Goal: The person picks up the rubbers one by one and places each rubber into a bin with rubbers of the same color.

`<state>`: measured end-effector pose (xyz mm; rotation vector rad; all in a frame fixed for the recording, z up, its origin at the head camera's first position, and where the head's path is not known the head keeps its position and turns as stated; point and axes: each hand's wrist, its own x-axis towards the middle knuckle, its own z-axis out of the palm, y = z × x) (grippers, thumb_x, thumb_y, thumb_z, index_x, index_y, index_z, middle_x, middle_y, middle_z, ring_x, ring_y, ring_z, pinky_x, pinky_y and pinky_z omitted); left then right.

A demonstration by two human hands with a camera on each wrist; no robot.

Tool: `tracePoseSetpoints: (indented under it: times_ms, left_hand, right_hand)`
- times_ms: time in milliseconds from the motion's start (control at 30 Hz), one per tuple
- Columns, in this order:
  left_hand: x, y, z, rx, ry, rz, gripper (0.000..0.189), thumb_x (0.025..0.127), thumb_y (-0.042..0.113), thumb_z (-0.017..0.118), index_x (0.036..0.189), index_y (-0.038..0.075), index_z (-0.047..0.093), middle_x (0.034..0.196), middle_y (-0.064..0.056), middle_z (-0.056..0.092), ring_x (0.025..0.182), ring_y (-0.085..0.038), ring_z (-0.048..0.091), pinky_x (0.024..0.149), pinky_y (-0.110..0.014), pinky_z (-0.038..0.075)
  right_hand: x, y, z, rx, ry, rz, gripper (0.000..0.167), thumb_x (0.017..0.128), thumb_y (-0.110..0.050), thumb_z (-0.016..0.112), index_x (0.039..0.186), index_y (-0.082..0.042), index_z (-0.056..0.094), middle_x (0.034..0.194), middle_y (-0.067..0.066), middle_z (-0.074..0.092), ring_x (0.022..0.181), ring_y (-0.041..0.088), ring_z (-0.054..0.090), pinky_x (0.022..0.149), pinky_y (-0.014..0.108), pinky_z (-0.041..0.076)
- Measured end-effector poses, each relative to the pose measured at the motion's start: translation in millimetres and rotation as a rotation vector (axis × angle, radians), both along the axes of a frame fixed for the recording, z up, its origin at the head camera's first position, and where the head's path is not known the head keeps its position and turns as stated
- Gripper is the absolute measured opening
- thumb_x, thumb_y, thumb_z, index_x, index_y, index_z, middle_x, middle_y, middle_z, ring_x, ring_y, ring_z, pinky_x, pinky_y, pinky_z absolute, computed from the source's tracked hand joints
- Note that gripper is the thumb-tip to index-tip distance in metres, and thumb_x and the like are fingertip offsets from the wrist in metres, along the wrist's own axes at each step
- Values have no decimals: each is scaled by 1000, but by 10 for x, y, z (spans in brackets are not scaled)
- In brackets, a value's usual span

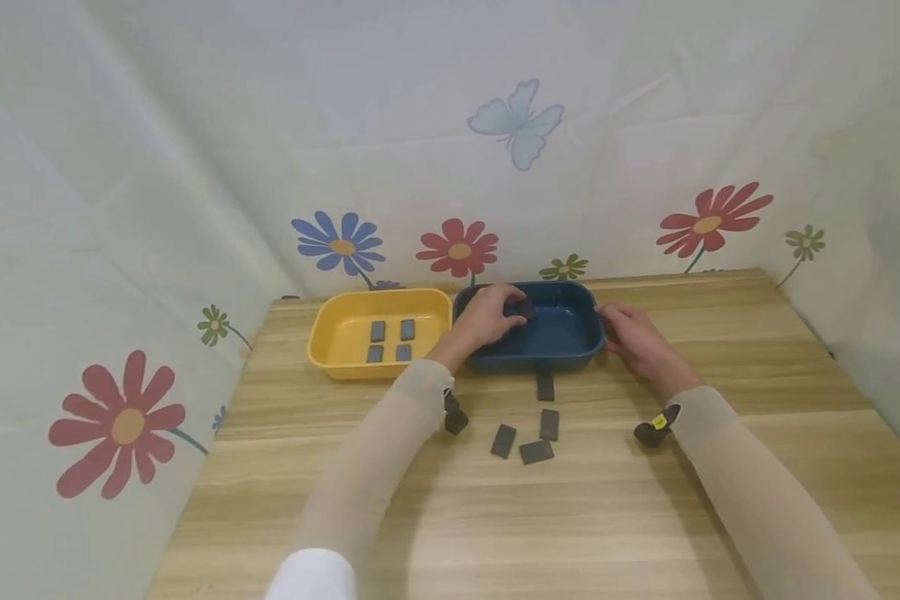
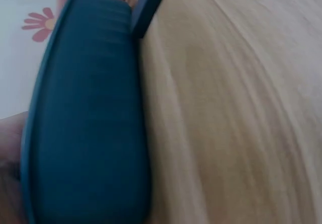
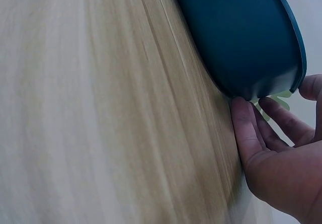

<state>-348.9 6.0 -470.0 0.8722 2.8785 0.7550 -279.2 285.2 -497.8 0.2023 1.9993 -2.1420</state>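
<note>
Flowered backdrop (image 1: pixel 615 150): behind wood-grain tabletop (image 1: pixel 750 358)
Blue tray (image 1: pixel 528 363): beside yellow tray (image 1: pixel 352 371); may shift if jolted
Right hand (image 1: pixel 640 337): bent fingers grip blue tray's end
Left hand (image 1: pixel 486 317): pinches dark tile (image 1: pixel 525 309) inside blue tray; slip could drop it
Front tile (image 1: pixel 545 387): beside blue tray; shift could drag it

Yellow label (image 1: pixel 660 422) on wrist camera (image 1: pixel 648 436), text illegible
</note>
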Motion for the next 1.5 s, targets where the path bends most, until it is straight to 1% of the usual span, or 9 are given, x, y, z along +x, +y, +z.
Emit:
tracePoseSetpoints:
  times_ms: [67, 167, 300, 433, 667, 867, 1033, 1367, 1500]
  left_hand:
    - [0, -6, -28, -5, -1, 12, 45, 97, 23, 81, 139, 10, 67, 134, -7, 69, 127, -21, 62, 114, -34, 47]
    - [-9, -7, -67, -14, 4, 24, 45, 98, 23, 80, 139, 10, 67, 134, -6, 68, 127, -21, 62, 114, -33, 47]
    - [-19, -2, -117, -25, -5, 39, 44, 98, 24, 79, 139, 11, 67, 134, -6, 67, 127, -21, 61, 113, -34, 47]
    - [-26, 7, -156, -40, -21, 56, 43, 99, 24, 79, 138, 11, 67, 133, -6, 67, 126, -21, 61, 113, -35, 48]
    - [-52, 35, -206, -105, -24, 63, 43, 99, 23, 79, 138, 11, 67, 135, -6, 66, 128, -21, 61, 114, -35, 47]
    - [-33, 68, -204, -145, -15, 67, 43, 99, 22, 79, 138, 11, 67, 135, -6, 65, 128, -21, 61, 114, -35, 47]
    - [-28, 87, -215, -172, -11, 48, 43, 99, 23, 78, 139, 11, 66, 135, -5, 64, 129, -22, 60, 114, -35, 47]
    - [-64, 85, -210, -156, -22, 36, 44, 99, 23, 79, 139, 11, 66, 134, -5, 64, 127, -21, 62, 112, -34, 48]
    - [-67, 86, -216, -158, -25, 38, 44, 99, 23, 78, 139, 11, 66, 134, -5, 64, 127, -21, 61, 112, -35, 48]
  right_hand:
    - [1, -7, -1, 9, 1, 6, 38, 113, -26, 49, 136, 2, 58, 119, 0, 63, 111, 9, 59, 87, 22, 59]
    - [-1, -15, -4, 18, 5, 8, 40, 113, -26, 48, 139, 4, 56, 120, 1, 62, 111, 10, 58, 88, 22, 59]
    - [3, -22, -6, 40, 6, 10, 37, 113, -26, 47, 135, 1, 57, 117, 0, 62, 109, 9, 59, 87, 21, 59]
    - [0, -31, -12, 34, 2, 5, 32, 112, -26, 49, 130, -2, 59, 113, -2, 64, 107, 8, 59, 85, 20, 59]
    - [-13, -35, -14, 28, 1, 1, 32, 112, -26, 50, 129, 0, 59, 111, -2, 64, 106, 9, 60, 84, 22, 60]
    - [-9, -22, -2, 16, 6, 4, 34, 112, -26, 51, 130, 2, 59, 112, 0, 65, 106, 10, 60, 84, 23, 60]
    - [13, -10, -9, 15, 10, 6, 34, 112, -25, 50, 130, 3, 59, 114, 0, 65, 108, 9, 60, 85, 22, 60]
    - [-1, 2, -33, 9, 3, -4, 31, 112, -25, 50, 128, -1, 61, 111, -2, 66, 106, 9, 61, 82, 22, 60]
    - [-15, 8, -36, 21, -3, 6, 35, 113, -26, 48, 133, 1, 58, 116, -1, 63, 109, 10, 59, 83, 22, 60]
